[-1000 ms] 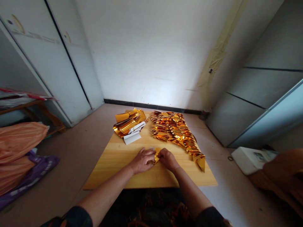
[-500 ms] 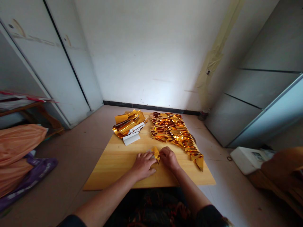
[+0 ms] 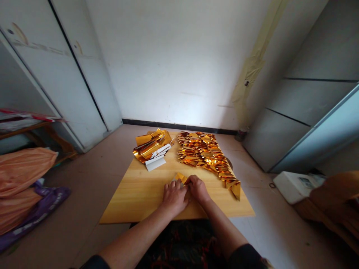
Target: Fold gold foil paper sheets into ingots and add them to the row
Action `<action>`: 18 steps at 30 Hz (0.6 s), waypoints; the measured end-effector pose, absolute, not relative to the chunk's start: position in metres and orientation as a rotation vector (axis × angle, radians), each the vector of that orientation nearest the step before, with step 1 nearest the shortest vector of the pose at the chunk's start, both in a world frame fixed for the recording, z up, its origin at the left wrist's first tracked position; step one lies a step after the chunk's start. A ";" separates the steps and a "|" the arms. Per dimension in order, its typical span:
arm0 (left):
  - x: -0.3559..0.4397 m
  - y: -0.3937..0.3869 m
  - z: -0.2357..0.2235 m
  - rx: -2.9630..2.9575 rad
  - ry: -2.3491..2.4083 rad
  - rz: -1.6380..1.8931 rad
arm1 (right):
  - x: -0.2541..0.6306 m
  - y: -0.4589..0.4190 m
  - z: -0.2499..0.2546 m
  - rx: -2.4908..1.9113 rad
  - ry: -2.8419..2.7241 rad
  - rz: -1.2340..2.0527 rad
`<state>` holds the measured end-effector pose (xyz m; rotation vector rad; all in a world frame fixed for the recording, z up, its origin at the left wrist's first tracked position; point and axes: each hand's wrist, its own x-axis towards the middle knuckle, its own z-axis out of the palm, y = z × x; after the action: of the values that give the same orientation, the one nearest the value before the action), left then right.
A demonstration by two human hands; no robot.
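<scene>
A small gold foil paper (image 3: 181, 177), partly folded, lies on the wooden board between my hands. My left hand (image 3: 176, 196) presses on it from the left with its fingers bent and close together. From the right, my right hand (image 3: 198, 188) is closed in a pinch at the paper's edge. Most of the paper is hidden beneath my fingers. To the right and behind lie rows of folded gold foil pieces (image 3: 200, 149), overlapping one another. Loose gold foil sheets (image 3: 151, 145) are piled at the back left, with white paper sides (image 3: 155, 163) showing at the front.
The wooden board (image 3: 131, 201) stands low before me, short of a white wall (image 3: 174, 74). Grey cabinets (image 3: 297, 101) rise at the right and white cupboard doors (image 3: 70, 74) at the left. Orange cloth-like bags (image 3: 25, 172) and a white box (image 3: 291, 186) flank the board.
My left hand has moved right, close against my right hand, and its fingers have drawn together. The small foil paper has shifted slightly and is covered more. The piles stay put.
</scene>
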<state>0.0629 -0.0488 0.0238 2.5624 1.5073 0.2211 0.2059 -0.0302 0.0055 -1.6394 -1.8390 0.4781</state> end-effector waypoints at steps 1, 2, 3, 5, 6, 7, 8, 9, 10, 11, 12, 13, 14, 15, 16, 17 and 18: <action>0.062 -0.047 0.025 2.576 1.496 0.222 | 0.206 -0.031 0.007 -1.644 -1.909 0.448; 0.060 -0.045 0.025 2.593 1.479 0.228 | 0.206 -0.031 0.009 -1.647 -1.974 0.416; 0.057 -0.042 0.026 2.611 1.454 0.238 | 0.206 -0.033 0.010 -1.648 -2.033 0.380; 0.050 -0.032 0.028 2.641 1.388 0.268 | 0.204 -0.036 0.012 -1.653 -2.133 0.300; 0.045 -0.026 0.029 2.641 1.352 0.279 | 0.202 -0.039 0.013 -1.658 -2.181 0.255; 0.040 -0.019 0.029 2.631 1.323 0.292 | 0.200 -0.041 0.013 -1.663 -2.226 0.204; 0.034 -0.012 0.030 2.616 1.324 0.312 | 0.198 -0.044 0.014 -1.666 -2.270 0.148; 0.029 -0.005 0.031 2.604 1.333 0.350 | 0.196 -0.048 0.014 -1.660 -2.315 0.092; 0.024 0.002 0.031 2.619 1.288 0.388 | 0.196 -0.051 0.014 -1.639 -2.362 0.038; 0.020 0.008 0.031 2.645 1.190 0.430 | 0.196 -0.054 0.014 -1.603 -2.410 -0.007; 0.017 0.012 0.031 2.659 1.077 0.452 | 0.197 -0.057 0.015 -1.556 -2.458 -0.041; 0.016 0.016 0.031 2.658 0.988 0.480 | 0.199 -0.059 0.015 -1.510 -2.499 -0.064; 0.016 0.018 0.030 2.648 0.914 0.504 | 0.202 -0.060 0.015 -1.467 -2.529 -0.081; 0.018 0.020 0.029 2.629 0.861 0.519 | 0.206 -0.061 0.014 -1.424 -2.551 -0.091; 0.020 0.020 0.028 2.609 0.826 0.526 | 0.210 -0.060 0.014 -1.385 -2.564 -0.094; 0.023 0.021 0.027 2.592 0.797 0.517 | 0.215 -0.059 0.014 -1.346 -2.574 -0.087; 0.026 0.021 0.025 2.583 0.773 0.494 | 0.219 -0.058 0.013 -1.310 -2.582 -0.067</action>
<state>0.0259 0.0205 0.0254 2.5833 0.7728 0.4942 0.2191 -0.0580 0.0134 -1.3096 -2.5819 -0.0673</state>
